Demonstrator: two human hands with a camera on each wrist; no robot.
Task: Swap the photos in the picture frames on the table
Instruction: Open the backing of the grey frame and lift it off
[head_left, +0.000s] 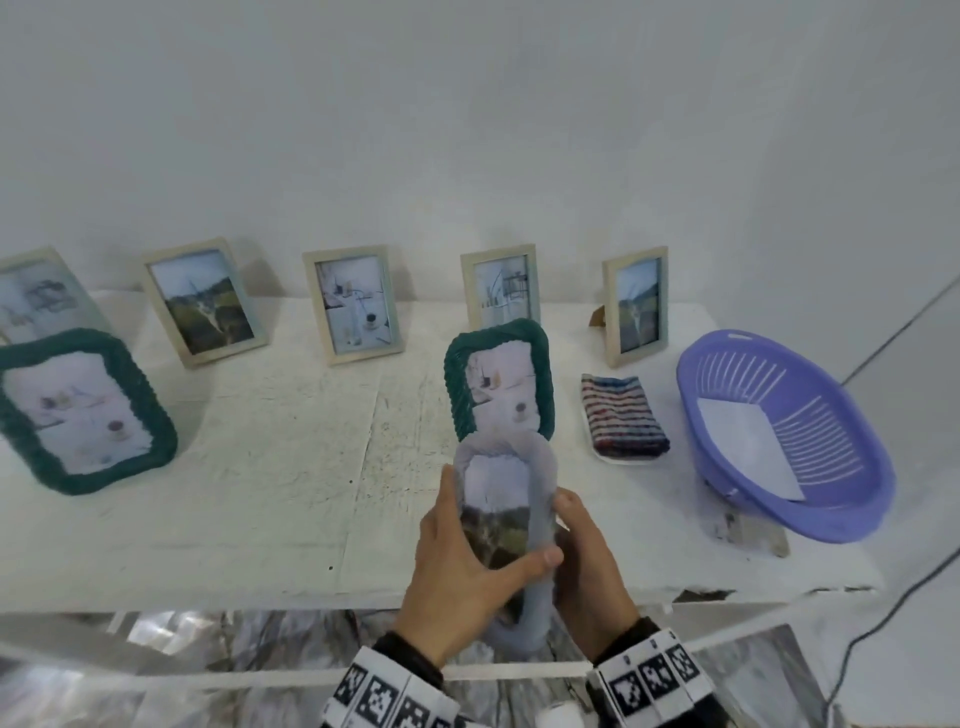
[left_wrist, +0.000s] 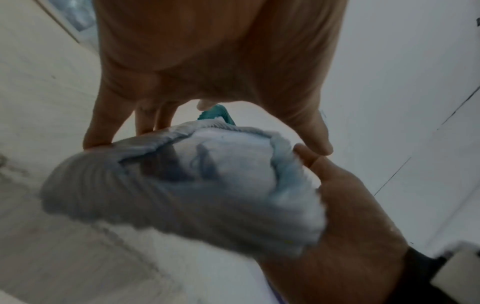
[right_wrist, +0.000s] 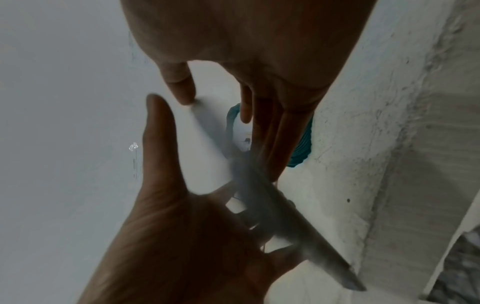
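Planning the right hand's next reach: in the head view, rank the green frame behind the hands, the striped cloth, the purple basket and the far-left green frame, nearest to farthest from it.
From the right hand:
1. Green frame behind the hands, just beyond the fingers.
2. Striped cloth, farther back, right.
3. Purple basket, far right.
4. Far-left green frame, across the table.
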